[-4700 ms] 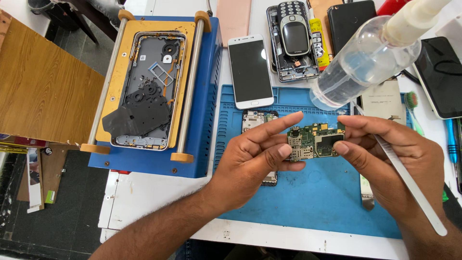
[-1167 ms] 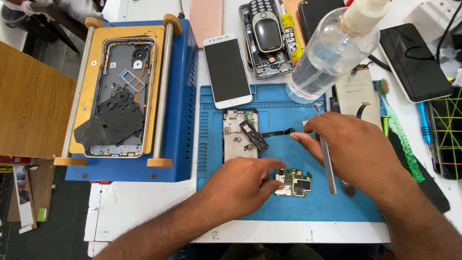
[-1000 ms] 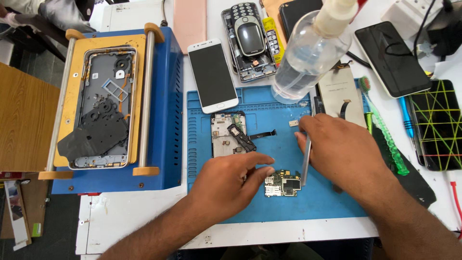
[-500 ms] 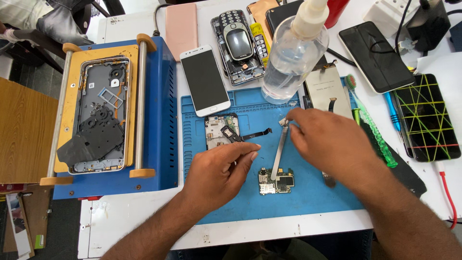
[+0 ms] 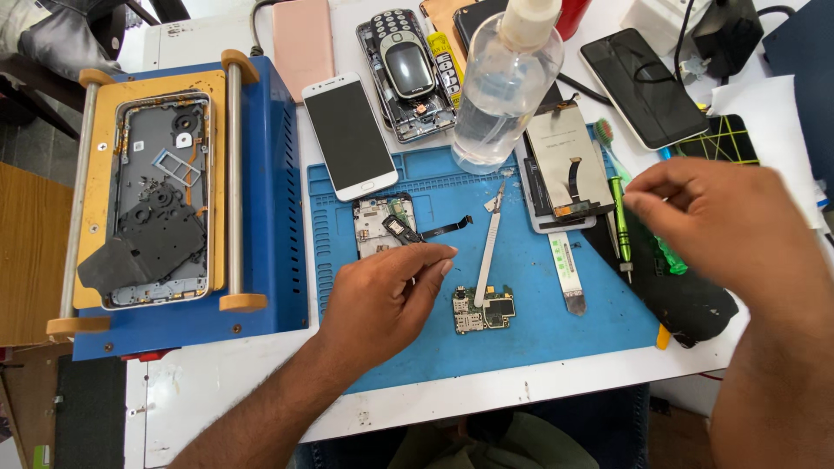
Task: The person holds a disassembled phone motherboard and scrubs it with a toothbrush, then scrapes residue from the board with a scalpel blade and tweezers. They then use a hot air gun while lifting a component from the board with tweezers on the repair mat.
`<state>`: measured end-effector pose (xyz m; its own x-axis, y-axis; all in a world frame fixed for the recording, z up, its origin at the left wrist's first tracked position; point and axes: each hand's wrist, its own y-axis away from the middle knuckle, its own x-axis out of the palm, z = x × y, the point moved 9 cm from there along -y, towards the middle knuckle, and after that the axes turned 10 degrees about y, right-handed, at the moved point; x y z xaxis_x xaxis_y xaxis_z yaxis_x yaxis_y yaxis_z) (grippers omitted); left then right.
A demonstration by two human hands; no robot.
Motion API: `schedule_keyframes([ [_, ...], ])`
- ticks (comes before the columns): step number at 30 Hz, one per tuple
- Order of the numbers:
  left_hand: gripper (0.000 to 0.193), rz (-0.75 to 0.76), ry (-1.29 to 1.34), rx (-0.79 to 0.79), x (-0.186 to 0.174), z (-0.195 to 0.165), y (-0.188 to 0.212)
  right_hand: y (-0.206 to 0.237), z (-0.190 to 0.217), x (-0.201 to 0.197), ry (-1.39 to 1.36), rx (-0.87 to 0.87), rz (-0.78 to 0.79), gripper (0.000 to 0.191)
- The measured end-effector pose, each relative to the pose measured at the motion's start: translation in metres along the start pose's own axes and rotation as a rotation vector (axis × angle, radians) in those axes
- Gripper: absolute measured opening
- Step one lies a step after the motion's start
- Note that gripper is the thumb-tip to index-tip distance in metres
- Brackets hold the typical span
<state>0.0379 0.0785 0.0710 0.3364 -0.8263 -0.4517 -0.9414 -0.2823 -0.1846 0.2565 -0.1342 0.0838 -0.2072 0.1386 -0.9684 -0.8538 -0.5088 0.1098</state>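
While both hands hovered over the blue work mat [image 5: 556, 334], the scene stood thus:

Left hand [image 5: 382, 300]: it lay palm down on the mat, fingers loosely curled and grasping nothing, the index fingertip reaching toward a small black part at the end of a dark flex cable [image 5: 447, 229].
Right hand [image 5: 730, 226]: it hung above the mat's right edge, fingers drawn together; whether anything was pinched between them could not be told.
Circuit board [image 5: 484, 310]: the small green board lay flat on the mat, just right of the left hand.
Metal spudger [image 5: 489, 243]: released, it lay on the mat with its lower end touching the board.
Phone frame piece [image 5: 380, 223]: above the left hand.
Green screwdriver [image 5: 620, 217]: just left of the right hand.
Clear bottle [image 5: 504, 87]: upright at the mat's top edge.
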Motion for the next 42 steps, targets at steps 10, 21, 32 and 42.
schedule_keyframes([
  [10, 0.019, 0.021, -0.015, -0.035, 0.003, 0.0, 0.002, 0.01, -0.006, 0.042, 0.242, 0.148, 0.099, 0.027],
  [21, 0.017, 0.052, -0.02, -0.049, 0.006, -0.001, 0.002, 0.019, -0.016, 0.032, 0.098, 0.233, 0.054, 0.036],
  [32, 0.048, 0.384, 0.472, -0.235, 0.035, -0.001, 0.017, 0.12, 0.05, 0.05, -0.875, -0.332, 0.063, 0.017],
  [42, 0.025, 0.401, 0.98, -0.422, 0.046, 0.024, 0.027, 0.152, 0.011, 0.015, -0.621, -0.3, -0.458, 0.02],
])
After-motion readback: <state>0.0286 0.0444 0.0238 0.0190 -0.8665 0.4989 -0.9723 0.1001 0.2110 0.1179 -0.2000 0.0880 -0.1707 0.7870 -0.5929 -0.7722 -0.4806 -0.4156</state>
